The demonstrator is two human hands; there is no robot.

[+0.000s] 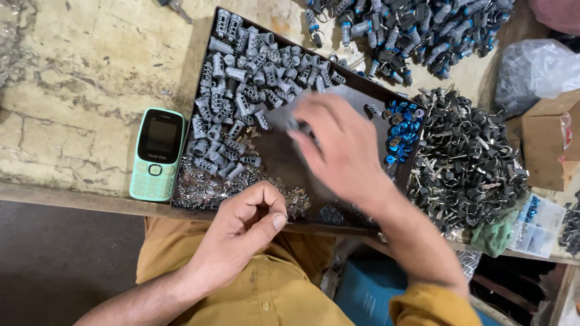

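Head view: over the dark tray (pixel 193 96), my right hand (pixel 338 151) is blurry, and its fingers pinch a small grey part (pixel 296 125). My left hand (pixel 251 220) is curled shut at the tray's near edge; I cannot tell what it holds. Grey lock parts (pixel 241 90) fill the tray. A green phone (pixel 157 154) lies just left of the tray.

1 dark tray (pixel 199 72) sits on 1 tabletop (pixel 90 60), with 1 mint-green phone (pixel 157 154) beside it and 2 hands over it, the left hand (pixel 248 226) and the right hand (pixel 341 148). The grey cylinders (pixel 241 90), the blue rings (pixel 402 130) and the small metal bits (pixel 205 187) in the tray are too many to count. 1 heap of black-headed keys (pixel 468 160), 1 heap of assembled locks (pixel 417 30), 1 cardboard box (pixel 547 145) and 1 plastic bag (pixel 534 69) lie outside it.
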